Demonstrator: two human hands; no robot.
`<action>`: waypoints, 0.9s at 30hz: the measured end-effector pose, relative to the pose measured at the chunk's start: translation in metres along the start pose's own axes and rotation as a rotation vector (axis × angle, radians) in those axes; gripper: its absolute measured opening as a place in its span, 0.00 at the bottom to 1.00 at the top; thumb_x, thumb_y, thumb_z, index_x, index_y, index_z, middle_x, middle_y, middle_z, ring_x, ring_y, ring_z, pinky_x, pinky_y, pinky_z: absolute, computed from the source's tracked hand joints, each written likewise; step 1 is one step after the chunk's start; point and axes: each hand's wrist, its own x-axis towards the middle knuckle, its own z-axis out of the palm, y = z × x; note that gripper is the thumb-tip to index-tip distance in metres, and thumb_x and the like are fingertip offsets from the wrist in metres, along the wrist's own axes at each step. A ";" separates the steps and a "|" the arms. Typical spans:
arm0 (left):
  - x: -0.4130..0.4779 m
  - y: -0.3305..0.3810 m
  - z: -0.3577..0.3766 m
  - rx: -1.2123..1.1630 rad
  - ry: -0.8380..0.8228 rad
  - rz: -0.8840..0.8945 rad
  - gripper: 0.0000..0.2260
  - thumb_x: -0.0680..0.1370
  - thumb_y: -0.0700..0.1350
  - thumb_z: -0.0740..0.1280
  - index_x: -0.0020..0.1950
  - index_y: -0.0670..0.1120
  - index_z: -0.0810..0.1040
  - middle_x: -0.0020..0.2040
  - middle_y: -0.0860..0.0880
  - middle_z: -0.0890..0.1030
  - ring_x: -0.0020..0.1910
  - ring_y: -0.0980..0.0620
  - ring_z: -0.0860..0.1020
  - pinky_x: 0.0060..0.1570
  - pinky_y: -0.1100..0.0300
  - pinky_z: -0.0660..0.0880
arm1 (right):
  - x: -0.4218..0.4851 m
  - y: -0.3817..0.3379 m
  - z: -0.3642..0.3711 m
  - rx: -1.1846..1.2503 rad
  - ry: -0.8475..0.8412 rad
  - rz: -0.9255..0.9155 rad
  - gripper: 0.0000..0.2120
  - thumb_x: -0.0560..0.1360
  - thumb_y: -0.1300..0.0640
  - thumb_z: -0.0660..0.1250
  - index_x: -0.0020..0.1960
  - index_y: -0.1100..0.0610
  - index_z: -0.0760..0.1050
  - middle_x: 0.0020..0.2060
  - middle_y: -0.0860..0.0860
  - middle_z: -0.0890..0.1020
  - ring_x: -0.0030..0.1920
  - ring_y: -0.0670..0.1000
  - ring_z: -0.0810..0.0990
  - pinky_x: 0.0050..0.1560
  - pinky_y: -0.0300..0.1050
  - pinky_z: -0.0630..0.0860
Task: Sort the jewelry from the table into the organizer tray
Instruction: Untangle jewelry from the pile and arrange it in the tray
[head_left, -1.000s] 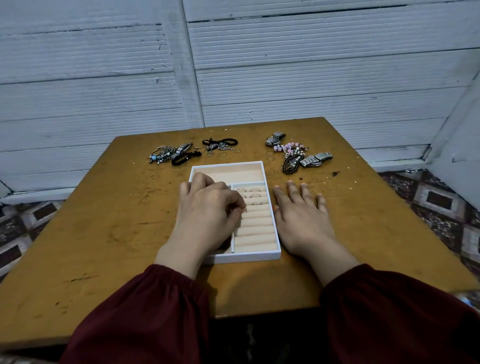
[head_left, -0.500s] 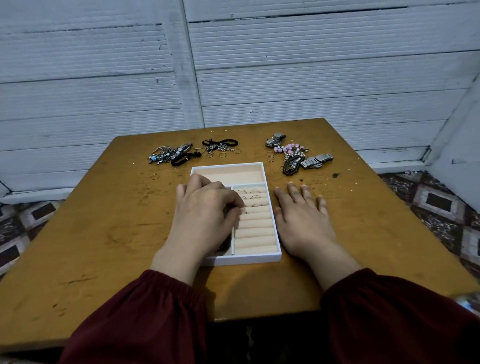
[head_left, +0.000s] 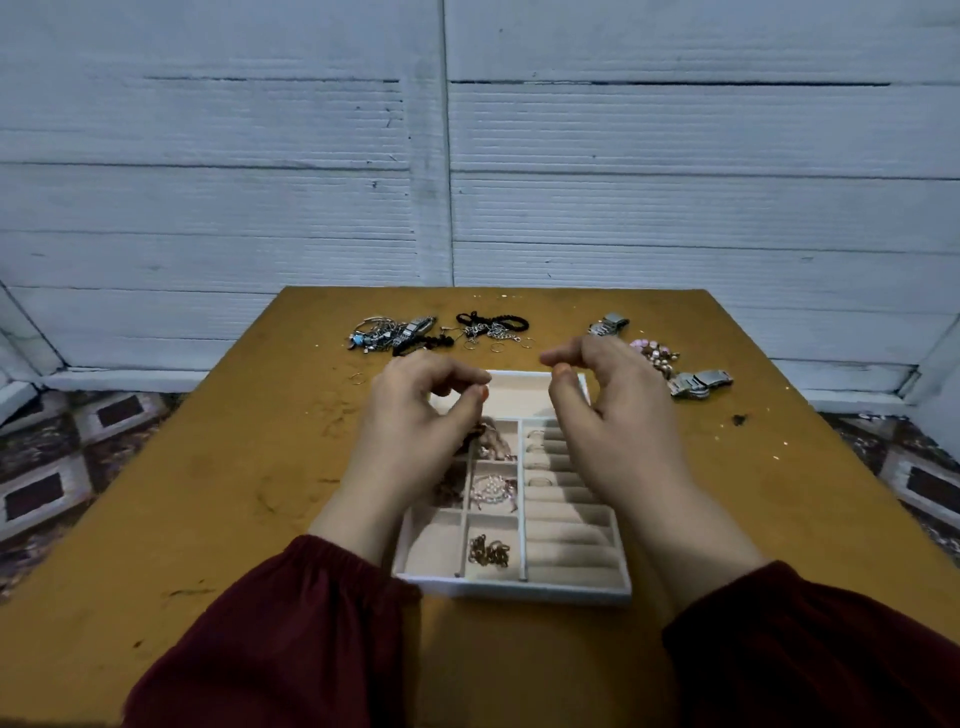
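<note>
The white organizer tray (head_left: 514, 587) lies in the middle of the table. Its left compartments hold a dark chain (head_left: 488, 552) and a pearl piece (head_left: 491, 488); several rings (head_left: 540, 457) sit in the ring rolls on the right. My left hand (head_left: 415, 421) hovers over the tray's far left part with fingers curled and thumb tip against a fingertip; nothing shows between them. My right hand (head_left: 613, 415) hovers over the far right part, loosely curled, thumb and forefinger apart, holding nothing.
Beyond the tray lie a silver and black pile (head_left: 392, 332), a black cord with chains (head_left: 493, 325), loose rings (head_left: 498, 347), a single ring (head_left: 357, 378), two metal watches (head_left: 608, 325) (head_left: 698, 383) and a pink bead bracelet (head_left: 654, 353). A white wall stands behind the table.
Both hands have lifted and moved toward the tray's far end. The left hand left the compartments, uncovering their contents; the right hand came off the table beside the tray.
</note>
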 end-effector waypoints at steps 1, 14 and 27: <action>0.004 -0.006 -0.001 -0.044 0.031 -0.023 0.07 0.71 0.43 0.71 0.41 0.56 0.81 0.39 0.57 0.80 0.40 0.57 0.77 0.39 0.64 0.71 | 0.007 -0.005 0.007 -0.003 -0.018 -0.032 0.11 0.72 0.52 0.58 0.48 0.49 0.78 0.45 0.44 0.79 0.52 0.49 0.76 0.56 0.52 0.72; 0.064 -0.115 -0.043 -0.123 0.387 -0.246 0.08 0.75 0.44 0.66 0.44 0.58 0.79 0.41 0.56 0.81 0.39 0.54 0.78 0.40 0.61 0.75 | 0.093 -0.033 0.108 -0.125 -0.313 -0.123 0.09 0.75 0.56 0.62 0.53 0.48 0.78 0.50 0.46 0.82 0.54 0.53 0.77 0.55 0.51 0.73; 0.080 -0.150 -0.051 0.008 0.375 -0.406 0.07 0.77 0.41 0.64 0.47 0.52 0.79 0.33 0.57 0.76 0.31 0.59 0.73 0.38 0.57 0.74 | 0.143 -0.029 0.167 -0.557 -0.583 -0.230 0.05 0.76 0.53 0.65 0.50 0.47 0.78 0.49 0.48 0.82 0.55 0.54 0.77 0.54 0.47 0.69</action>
